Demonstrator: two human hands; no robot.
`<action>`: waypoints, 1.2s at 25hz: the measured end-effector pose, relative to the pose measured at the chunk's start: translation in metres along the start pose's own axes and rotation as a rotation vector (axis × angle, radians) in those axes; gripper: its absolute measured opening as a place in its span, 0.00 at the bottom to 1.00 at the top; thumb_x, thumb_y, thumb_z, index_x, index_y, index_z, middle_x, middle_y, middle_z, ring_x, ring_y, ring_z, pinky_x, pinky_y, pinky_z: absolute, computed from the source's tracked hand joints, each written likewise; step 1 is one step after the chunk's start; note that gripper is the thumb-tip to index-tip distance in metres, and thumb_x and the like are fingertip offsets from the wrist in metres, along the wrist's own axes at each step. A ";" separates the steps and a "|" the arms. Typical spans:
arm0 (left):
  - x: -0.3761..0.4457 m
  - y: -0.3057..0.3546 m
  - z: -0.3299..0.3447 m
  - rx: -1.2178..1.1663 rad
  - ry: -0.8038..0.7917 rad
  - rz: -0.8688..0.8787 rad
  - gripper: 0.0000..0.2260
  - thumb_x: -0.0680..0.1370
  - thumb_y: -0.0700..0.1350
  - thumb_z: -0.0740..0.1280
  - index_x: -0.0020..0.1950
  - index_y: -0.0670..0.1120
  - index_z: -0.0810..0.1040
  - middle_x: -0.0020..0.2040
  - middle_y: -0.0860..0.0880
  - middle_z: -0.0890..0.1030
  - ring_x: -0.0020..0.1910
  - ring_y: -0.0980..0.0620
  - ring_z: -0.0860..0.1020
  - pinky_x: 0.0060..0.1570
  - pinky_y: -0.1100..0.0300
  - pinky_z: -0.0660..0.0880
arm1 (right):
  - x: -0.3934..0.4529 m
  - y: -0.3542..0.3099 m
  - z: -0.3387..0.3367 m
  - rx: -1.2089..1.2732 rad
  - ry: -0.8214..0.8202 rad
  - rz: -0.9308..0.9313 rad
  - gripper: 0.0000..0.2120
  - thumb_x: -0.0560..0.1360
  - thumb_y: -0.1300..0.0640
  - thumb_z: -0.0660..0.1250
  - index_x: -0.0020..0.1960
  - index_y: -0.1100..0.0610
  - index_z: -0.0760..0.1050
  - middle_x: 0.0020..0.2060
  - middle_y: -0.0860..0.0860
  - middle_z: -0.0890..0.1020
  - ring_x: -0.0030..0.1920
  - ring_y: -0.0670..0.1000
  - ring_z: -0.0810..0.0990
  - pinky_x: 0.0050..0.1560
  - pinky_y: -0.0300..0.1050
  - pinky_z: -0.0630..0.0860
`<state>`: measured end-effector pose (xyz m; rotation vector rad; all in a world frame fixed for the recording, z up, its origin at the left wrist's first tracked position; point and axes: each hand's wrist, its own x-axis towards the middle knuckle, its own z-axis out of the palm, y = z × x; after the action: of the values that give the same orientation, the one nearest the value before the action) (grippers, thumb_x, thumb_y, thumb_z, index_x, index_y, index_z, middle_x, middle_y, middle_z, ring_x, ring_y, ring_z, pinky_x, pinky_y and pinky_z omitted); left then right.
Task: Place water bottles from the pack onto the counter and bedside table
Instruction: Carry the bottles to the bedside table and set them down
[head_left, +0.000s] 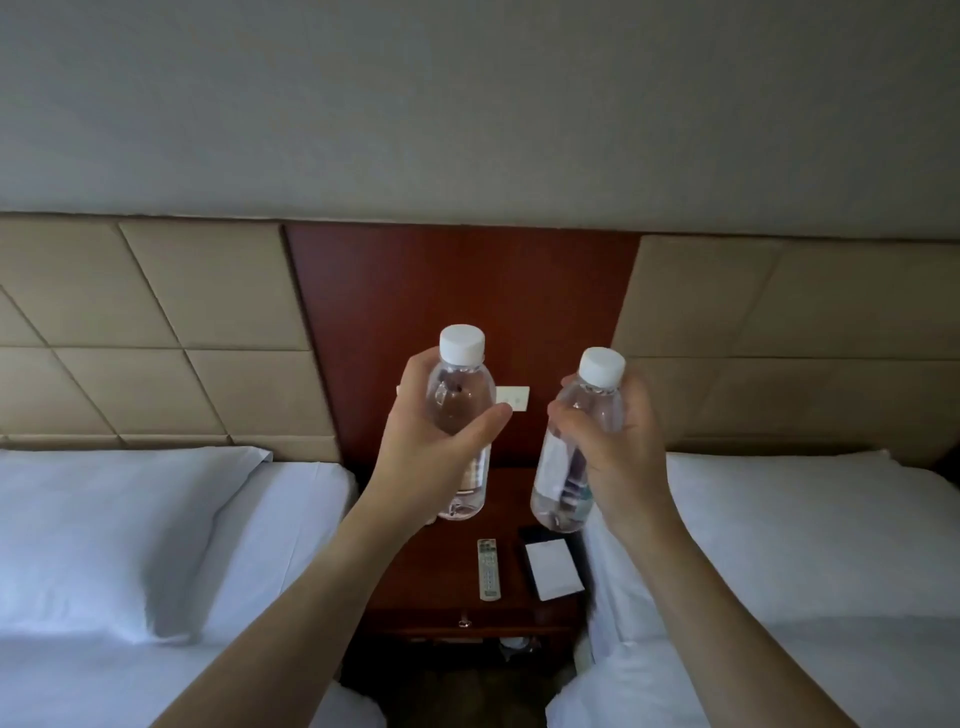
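Observation:
I hold two clear water bottles with white caps in the air above the dark wooden bedside table (441, 571). My left hand (436, 452) is wrapped around the middle of the left bottle (460, 400), which stands upright. My right hand (618, 447) grips the right bottle (582, 441), which tilts with its cap toward the right. Both bottle bases hang above the back part of the table, apart from its surface. The pack is out of sight.
On the table lie a grey remote control (488, 569) and a white notepad on a dark holder (553, 569). White beds with pillows flank the table on the left (130, 530) and right (805, 545). A white switch plate (514, 399) sits on the wooden wall panel.

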<state>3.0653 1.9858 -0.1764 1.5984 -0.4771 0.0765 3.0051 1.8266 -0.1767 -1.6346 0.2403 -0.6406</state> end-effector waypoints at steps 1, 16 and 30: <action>0.021 -0.020 0.008 0.011 0.017 -0.027 0.23 0.72 0.41 0.75 0.62 0.54 0.71 0.54 0.52 0.80 0.51 0.58 0.81 0.48 0.64 0.76 | 0.026 0.023 0.005 -0.001 -0.018 0.025 0.17 0.67 0.52 0.73 0.55 0.47 0.74 0.49 0.48 0.81 0.51 0.49 0.81 0.54 0.52 0.79; 0.113 -0.541 0.086 0.186 -0.024 0.056 0.22 0.68 0.40 0.78 0.55 0.56 0.73 0.47 0.63 0.79 0.50 0.63 0.79 0.47 0.72 0.72 | 0.154 0.539 0.081 -0.056 -0.141 0.050 0.16 0.72 0.62 0.74 0.55 0.48 0.75 0.45 0.41 0.83 0.49 0.42 0.82 0.46 0.35 0.76; 0.091 -0.721 0.109 0.094 -0.072 0.072 0.33 0.68 0.43 0.80 0.68 0.54 0.70 0.60 0.54 0.80 0.60 0.56 0.80 0.58 0.54 0.79 | 0.141 0.694 0.087 -0.078 -0.194 -0.057 0.23 0.71 0.63 0.75 0.61 0.48 0.72 0.46 0.41 0.83 0.50 0.44 0.83 0.47 0.39 0.78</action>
<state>3.3714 1.8634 -0.8331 1.6805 -0.5945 0.0981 3.3092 1.7054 -0.8110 -1.7707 0.0784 -0.5164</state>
